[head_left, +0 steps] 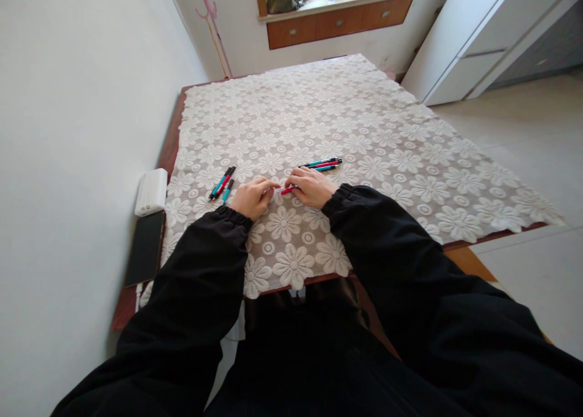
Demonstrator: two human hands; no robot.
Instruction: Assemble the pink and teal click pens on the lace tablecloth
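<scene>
My right hand (pixel 312 186) is closed around a slim red pen (pixel 286 190), whose red end sticks out to the left of the fingers. Just left of it, my left hand (pixel 254 197) has thumb and forefinger pressed together; whatever lies between them is too small to name. Both hands are low over the lace tablecloth (pixel 294 262). Beyond the right hand lies a bunch of teal, red and black pens (pixel 324 163), partly covered by the fingers. Several short teal, red and black pen parts (pixel 221 185) lie left of my left hand.
A white power bank (pixel 152 192) and a dark phone (pixel 144 249) lie along the table's left edge, beside the wall. A white cable (pixel 138 297) runs near the phone. A windowsill with drawers (pixel 339 22) stands beyond the table, a white cabinet (pixel 460 47) to the right.
</scene>
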